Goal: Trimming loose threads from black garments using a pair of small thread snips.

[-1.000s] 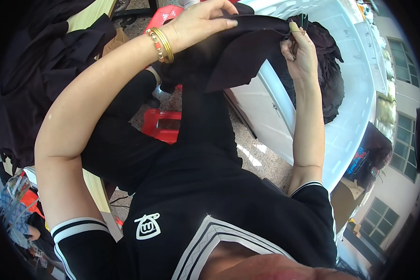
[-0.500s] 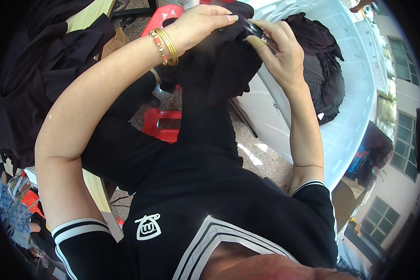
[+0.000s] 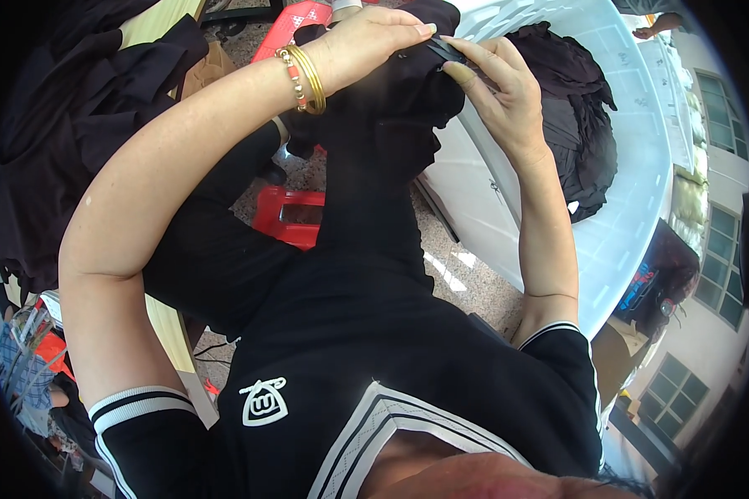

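Note:
A piece of black cloth (image 3: 391, 108) hangs above my lap, bunched at its upper end. My left hand (image 3: 362, 48) pinches the cloth between thumb and fingers, its wrist circled by gold bangles and a beaded bracelet. Opposite it, my right hand (image 3: 508, 96) is closed on small dark thread snips (image 3: 447, 51). Their blades point left, at the cloth beside my left fingertips. Whether the blades touch a thread is too small to make out.
A pale blue plastic tub (image 3: 641, 212) on the right holds black cloth (image 3: 570, 125). More black cloth (image 3: 50, 158) covers a wooden table (image 3: 154, 25) on the left. Below stands a red plastic stool (image 3: 270, 218). Another person's hand (image 3: 659, 25) shows at far right.
The snips have moved left, closer to my left fingertips. My left hand has shifted slightly right, and the cloth's lower edge has drawn up a little.

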Demonstrator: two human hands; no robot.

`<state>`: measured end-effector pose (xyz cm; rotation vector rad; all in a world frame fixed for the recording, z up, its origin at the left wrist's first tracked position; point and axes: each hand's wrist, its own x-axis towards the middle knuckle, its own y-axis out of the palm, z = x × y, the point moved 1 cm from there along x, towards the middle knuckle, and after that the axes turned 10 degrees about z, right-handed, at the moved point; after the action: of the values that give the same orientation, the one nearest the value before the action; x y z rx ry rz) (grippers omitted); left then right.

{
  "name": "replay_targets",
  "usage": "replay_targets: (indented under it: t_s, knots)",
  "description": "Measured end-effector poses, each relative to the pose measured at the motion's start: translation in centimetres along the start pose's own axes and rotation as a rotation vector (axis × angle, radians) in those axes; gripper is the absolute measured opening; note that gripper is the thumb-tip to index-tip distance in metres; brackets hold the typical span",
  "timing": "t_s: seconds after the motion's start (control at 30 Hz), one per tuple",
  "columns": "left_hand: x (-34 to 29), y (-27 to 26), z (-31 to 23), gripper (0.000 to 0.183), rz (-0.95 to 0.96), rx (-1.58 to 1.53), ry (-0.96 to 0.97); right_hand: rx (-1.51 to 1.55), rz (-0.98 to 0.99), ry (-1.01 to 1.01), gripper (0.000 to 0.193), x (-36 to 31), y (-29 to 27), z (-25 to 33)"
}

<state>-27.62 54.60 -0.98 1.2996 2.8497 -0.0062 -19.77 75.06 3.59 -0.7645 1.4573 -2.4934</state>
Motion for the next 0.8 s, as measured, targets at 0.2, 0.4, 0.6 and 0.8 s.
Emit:
replay_targets:
  t_s: [0.2,0.4,0.6,0.8]
  knots:
    - [-0.3,0.1,0.2,0.033,-0.021,0.012,0.024,0.064,0.017,-0.015,0.028,-0.2,0.0,-0.1]
    - [-0.3,0.0,0.6,0.033,-0.017,0.042,0.038,0.104,0.031,0.000,0.024,-0.2,0.2,-0.2]
    - [-0.4,-0.4,-1.5,0.031,0.059,0.124,-0.019,0.294,-0.040,0.003,0.023,0.6,0.5,-1.0]
    - [-0.6,-0.4,-2.7,0.034,0.442,0.718,0.034,0.668,-0.208,0.521,0.030,-0.9,-1.6,-5.0]
